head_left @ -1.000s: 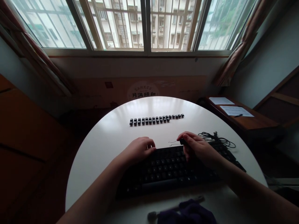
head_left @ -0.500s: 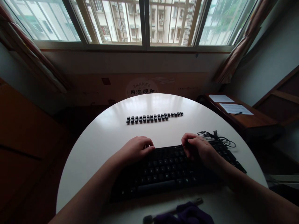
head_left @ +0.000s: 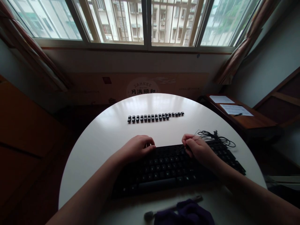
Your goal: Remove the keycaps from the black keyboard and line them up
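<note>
A black keyboard point(head_left: 159, 182) lies slightly tilted across the white round table, with bare sockets along its far rows. My left hand point(head_left: 138, 148) is curled over its far left edge, thumb and forefinger close together; the other fingertips are hidden. Over the upper right part of the keys, my right hand point(head_left: 195, 145) is closed in a pinch on a thin wire tool point(head_left: 180, 150), which looks like a wire keycap puller. Beyond the hands, removed keycaps point(head_left: 149, 118) stand in two neat rows.
A coiled black cable point(head_left: 217, 137) sits by the keyboard's far right corner. Near me lie a dark brush point(head_left: 149, 216) and a purple cloth point(head_left: 187, 212). A wooden side table point(head_left: 260, 121) with papers point(head_left: 236, 110) and a pen is on the right, below the window.
My right hand has turned slightly and the thin wire now shows on both sides of it. My left hand stays at the keyboard's edge. The view has shifted a little.
</note>
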`<state>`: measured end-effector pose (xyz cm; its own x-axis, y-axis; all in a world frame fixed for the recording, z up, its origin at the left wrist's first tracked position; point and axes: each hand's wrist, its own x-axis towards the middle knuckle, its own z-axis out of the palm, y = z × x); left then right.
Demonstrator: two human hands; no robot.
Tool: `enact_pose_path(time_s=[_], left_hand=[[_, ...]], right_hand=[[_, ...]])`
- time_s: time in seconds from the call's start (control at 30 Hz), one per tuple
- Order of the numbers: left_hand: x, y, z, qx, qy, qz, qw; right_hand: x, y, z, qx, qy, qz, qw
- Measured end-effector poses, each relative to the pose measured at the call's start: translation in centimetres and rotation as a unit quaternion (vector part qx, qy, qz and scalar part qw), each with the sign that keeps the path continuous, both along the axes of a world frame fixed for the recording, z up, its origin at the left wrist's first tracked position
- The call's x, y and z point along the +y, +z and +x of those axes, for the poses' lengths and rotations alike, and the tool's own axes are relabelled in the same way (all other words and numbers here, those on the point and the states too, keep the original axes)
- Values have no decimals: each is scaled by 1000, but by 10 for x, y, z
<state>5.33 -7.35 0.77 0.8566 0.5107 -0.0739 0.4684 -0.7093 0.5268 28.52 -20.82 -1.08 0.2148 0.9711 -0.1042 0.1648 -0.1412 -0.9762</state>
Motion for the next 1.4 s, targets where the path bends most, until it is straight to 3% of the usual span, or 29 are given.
enact_pose_path(time_s=[0.13,0.23,0.4,0.5,0.77,1.1,1.27,1.4], left_hand=[[1,-2,-1,-6,0,-4,1000],[2,-3,-1,-10,5,-9,1000],[2,-3,-1,-10,11,-7,1000],[2,-2,-1,-8,12,-11,1000],[4,-5,-1,-13,11,-10,1000],[2,-3,-1,-9,9,-7,1000],[-8,6,-1,3,5,39,999],[-34,27,0,-13,10,111,994]], right_hand=[[0,-3,0,-23,20,-10,999],[-3,-4,-3,-93,31,28,995],[-9,1,-10,-253,50,90,962],[-11,2,-13,-296,55,106,948],[-8,-10,-9,-117,13,97,988],[-3,-9,-4,102,-50,52,992],[-9,-5,-6,55,-15,125,990],[-26,16,-8,-71,130,206,967]])
